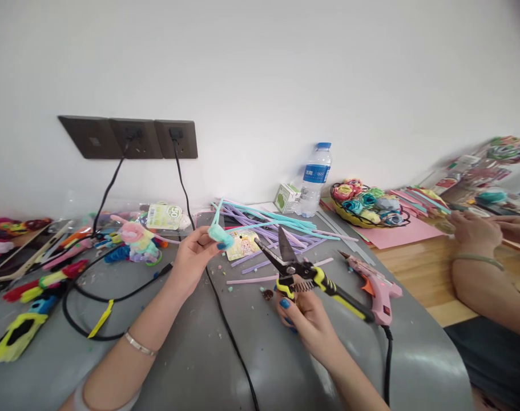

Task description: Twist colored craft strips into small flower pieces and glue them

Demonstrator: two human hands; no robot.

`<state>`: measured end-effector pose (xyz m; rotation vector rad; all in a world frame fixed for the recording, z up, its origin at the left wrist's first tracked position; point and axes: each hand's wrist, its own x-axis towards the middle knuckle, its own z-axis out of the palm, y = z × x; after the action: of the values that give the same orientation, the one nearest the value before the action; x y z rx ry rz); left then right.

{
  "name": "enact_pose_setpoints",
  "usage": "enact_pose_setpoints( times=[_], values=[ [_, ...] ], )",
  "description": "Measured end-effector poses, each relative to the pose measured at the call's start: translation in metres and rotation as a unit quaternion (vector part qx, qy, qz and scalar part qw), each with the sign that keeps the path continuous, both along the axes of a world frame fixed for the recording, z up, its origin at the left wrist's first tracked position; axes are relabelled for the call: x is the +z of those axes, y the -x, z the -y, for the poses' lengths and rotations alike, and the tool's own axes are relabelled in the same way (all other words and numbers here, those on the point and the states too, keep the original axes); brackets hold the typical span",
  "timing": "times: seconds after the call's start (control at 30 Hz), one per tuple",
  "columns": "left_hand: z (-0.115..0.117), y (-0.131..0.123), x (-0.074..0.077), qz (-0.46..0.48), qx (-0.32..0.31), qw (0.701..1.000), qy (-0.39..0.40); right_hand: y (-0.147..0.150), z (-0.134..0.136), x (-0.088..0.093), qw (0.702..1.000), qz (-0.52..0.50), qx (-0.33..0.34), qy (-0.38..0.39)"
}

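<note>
Pinched in my left hand (193,257) is a small mint-green fuzzy pipe-cleaner piece (220,235), its thin stems sticking upward. To its right, my right hand (305,319) grips a pair of pruning shears (291,268) with black and yellow handles. The blades are spread apart and point up and left, a short way from the mint piece without touching it. Behind both hands, a loose pile of purple, turquoise and pink pipe cleaners (281,225) lies on the grey table (285,371). A printed card (241,244) is partly behind the mint piece.
A pink glue gun (373,288) lies right of the shears, its cord trailing forward. Black cables (225,325) cross the table. At the back stand a water bottle (315,180) and a basket of fuzzy flowers (366,205). Another person's hands (478,231) work at far right.
</note>
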<state>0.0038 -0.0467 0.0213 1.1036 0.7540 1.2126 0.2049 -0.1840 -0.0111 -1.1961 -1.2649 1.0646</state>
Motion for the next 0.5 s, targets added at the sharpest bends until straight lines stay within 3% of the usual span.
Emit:
enact_pose_setpoints(
  times=[0.23,0.5],
  values=[
    [0.002,-0.001,0.002,0.03,-0.022,0.999,-0.009,-0.002,-0.021,-0.014,0.979,0.194,0.034,-0.059],
    [0.007,-0.003,0.004,-0.002,-0.018,1.0,-0.002,-0.001,-0.026,-0.013,0.973,0.221,0.028,-0.057]
  ],
)
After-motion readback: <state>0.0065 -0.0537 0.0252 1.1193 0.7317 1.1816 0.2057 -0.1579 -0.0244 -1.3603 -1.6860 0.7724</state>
